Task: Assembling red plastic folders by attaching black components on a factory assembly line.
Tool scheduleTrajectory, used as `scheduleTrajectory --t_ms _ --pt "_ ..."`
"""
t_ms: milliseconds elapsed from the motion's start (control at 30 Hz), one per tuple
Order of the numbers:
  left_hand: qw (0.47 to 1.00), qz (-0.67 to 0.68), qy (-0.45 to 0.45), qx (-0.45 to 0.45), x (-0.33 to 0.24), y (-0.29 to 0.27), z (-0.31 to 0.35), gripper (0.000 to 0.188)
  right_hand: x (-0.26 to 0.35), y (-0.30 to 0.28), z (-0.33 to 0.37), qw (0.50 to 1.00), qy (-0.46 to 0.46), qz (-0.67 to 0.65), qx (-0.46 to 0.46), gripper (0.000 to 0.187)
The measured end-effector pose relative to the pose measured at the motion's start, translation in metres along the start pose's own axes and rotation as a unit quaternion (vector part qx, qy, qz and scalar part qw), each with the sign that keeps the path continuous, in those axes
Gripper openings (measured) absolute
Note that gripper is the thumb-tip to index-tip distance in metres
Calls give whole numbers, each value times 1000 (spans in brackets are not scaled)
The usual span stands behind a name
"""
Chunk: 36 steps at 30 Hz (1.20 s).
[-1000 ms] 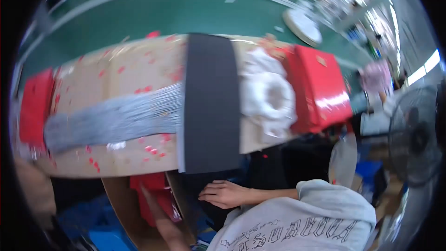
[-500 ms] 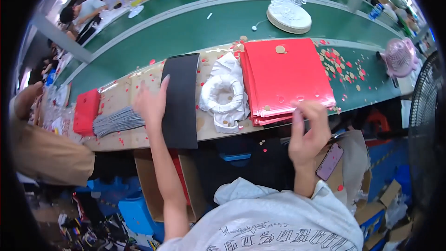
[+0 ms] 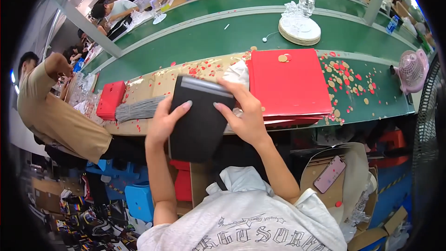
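We hold a black rectangular sheet (image 3: 200, 125) up in front of us with both hands, lifted off the worktop (image 3: 153, 88) and hanging partly past its near edge, over our lap. Our left hand (image 3: 166, 122) grips the sheet's left edge with fingers curled onto its face; our right hand (image 3: 247, 117) is closed around the upper right edge, fingers spread over the top corner. A pale grey strip shows along the sheet's top edge; whether that is a second layer or a fold, we cannot tell.

Just behind the sheet a bit of white crumpled material (image 3: 238, 72) peeks out, and to its right lies a stack of red boards (image 3: 288, 83), with gold and red round chips (image 3: 346, 76) scattered over the green surface beside them. To the left on the worktop lie a bundle of grey strands (image 3: 139, 109) and a smaller red stack (image 3: 110, 100).

As for progress, we judge the work to be at an early or middle stage: the sheet is picked up and in hand, but not joined to anything, and the red boards lie untouched. A person in a tan shirt (image 3: 55, 116) sits at our left.
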<state>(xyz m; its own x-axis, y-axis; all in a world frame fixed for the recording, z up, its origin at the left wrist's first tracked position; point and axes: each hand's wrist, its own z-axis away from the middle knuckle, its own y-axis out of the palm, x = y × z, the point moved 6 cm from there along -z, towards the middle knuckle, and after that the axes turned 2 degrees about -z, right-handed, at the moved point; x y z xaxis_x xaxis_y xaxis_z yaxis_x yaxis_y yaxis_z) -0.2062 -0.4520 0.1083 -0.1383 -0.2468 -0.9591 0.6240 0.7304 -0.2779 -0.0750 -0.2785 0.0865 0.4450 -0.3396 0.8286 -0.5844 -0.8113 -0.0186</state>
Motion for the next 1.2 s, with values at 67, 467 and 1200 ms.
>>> scheduleTrajectory --t_ms 67,467,1200 --pt "997 8 72 -13 -10 14 11 37 12 1 12 1000 1 14 7 50" --pt "994 45 103 -12 -11 19 31 34 69 -27 40 978 -90 186 -6 40" --pt "972 -13 160 174 -12 73 -3 29 66 -16 12 907 -199 343 142 36"
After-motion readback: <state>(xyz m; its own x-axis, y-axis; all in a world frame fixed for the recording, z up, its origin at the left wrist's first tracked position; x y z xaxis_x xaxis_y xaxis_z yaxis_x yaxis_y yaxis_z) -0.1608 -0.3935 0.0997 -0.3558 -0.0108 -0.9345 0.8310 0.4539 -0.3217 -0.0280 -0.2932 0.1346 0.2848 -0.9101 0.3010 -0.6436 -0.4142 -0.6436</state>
